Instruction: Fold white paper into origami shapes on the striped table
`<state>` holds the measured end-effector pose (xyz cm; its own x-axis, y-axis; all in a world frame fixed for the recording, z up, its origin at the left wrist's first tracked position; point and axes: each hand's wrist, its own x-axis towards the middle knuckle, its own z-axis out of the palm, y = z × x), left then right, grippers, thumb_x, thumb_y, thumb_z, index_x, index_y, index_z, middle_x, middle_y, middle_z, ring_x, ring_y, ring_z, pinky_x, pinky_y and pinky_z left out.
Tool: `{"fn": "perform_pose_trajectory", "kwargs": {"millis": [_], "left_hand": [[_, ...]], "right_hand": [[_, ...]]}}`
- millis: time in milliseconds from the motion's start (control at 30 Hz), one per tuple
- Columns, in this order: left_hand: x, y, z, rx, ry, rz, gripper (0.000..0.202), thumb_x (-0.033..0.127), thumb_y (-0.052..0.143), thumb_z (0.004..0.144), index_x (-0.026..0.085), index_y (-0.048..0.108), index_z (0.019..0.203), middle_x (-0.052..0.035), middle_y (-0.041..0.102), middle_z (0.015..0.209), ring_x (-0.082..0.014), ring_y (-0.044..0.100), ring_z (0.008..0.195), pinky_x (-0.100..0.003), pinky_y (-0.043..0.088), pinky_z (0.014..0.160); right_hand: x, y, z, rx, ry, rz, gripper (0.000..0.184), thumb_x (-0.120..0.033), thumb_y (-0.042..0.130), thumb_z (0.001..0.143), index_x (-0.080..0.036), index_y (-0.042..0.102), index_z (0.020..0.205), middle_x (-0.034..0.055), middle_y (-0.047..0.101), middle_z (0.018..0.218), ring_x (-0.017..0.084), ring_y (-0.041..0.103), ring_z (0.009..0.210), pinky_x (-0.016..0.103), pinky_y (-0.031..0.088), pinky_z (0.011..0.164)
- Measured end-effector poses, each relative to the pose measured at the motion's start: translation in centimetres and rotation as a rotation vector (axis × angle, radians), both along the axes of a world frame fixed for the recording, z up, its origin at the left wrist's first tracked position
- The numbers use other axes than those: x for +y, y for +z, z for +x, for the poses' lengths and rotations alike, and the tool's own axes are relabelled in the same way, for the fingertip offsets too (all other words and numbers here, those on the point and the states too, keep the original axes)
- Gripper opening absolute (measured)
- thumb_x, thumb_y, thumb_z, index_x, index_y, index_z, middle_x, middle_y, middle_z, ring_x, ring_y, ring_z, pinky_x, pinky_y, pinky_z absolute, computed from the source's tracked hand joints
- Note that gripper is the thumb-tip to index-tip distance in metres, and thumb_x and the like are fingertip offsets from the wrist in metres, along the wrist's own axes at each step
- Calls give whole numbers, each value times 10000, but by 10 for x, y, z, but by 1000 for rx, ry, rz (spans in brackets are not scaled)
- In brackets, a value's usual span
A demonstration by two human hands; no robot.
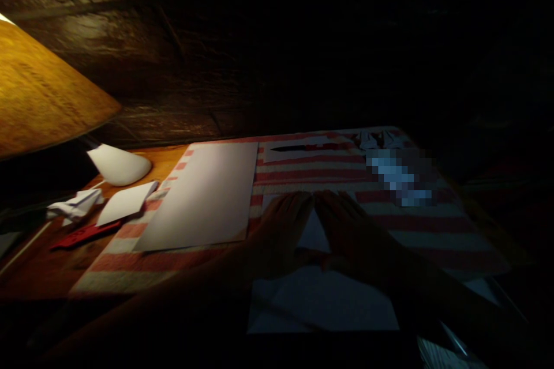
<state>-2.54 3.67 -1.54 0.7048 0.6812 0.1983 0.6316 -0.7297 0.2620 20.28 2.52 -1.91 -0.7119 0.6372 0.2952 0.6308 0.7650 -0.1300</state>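
The scene is dim, lit by a lamp at the left. My left hand [279,230] and my right hand [350,230] lie flat, fingers stretched out and fingertips almost meeting, pressing on a white sheet of paper [320,300] on a red-and-white striped cloth [415,225]. The paper shows between the hands and in front of them, and it seems folded under the palms. Neither hand grips anything.
A blank white sheet [203,196] lies left of my hands. Further left are a smaller folded paper [125,202], a crumpled folded paper [75,204], a red flat object [84,234], the white lamp base [119,164] and orange lampshade [38,92]. A dark pen-like thing [307,147] lies at the cloth's far edge.
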Motion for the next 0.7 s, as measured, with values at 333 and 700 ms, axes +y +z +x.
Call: {"fn": "perform_pose_trajectory", "kwargs": {"millis": [333, 700], "left_hand": [[1, -1, 0, -4, -7, 5, 1030, 743, 595, 825, 169, 170, 1567, -234, 403, 1530, -424, 406, 1393, -609, 338, 1150], [3, 9, -10, 57, -14, -52, 947, 646, 646, 852, 169, 230, 1557, -207, 394, 1559, -386, 391, 1417, -553, 345, 1173]], "right_hand": [[1, -4, -2, -24, -5, 2, 1142, -870, 294, 838, 42, 363, 1523, 310, 430, 1527, 426, 360, 1443, 611, 279, 1205], [-3, 3, 10, 3, -39, 54, 1066, -814, 240, 907, 92, 485, 1412, 346, 522, 1435, 438, 480, 1373, 586, 433, 1116]]}}
